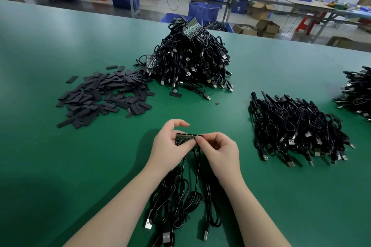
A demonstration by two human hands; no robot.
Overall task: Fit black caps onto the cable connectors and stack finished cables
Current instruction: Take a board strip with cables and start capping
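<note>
Both hands meet low centre over the green table [50,56], holding a small board strip [185,138] between them. Left hand [170,144] grips the strip's left end, thumb under, fingers curled over the top. Right hand [217,150] pinches the right end with fingertips; whether it also holds a cap, cannot tell. The strip's long axis runs left-right between the hands, roughly level, its row of small dark parts along the far edge. Its cables [180,196] hang from the near edge toward the body and loop on the table between the forearms, USB plugs [166,236] nearest the body. Handling, as a judgement: the strip looks light, thin and stiff, likely to snap along its joints if bent, so hold it by the edges and ends, not the face. The cables look soft and floppy, tangle-prone, and would drag if lifted by the strip alone. The caps [104,96], a loose flat scatter far-left of the left hand, look light and slightly slick; pinch one by its long sides. An uncapped heap [192,60] sits beyond the hands; a finished stack [297,126] right of the right hand.
</note>
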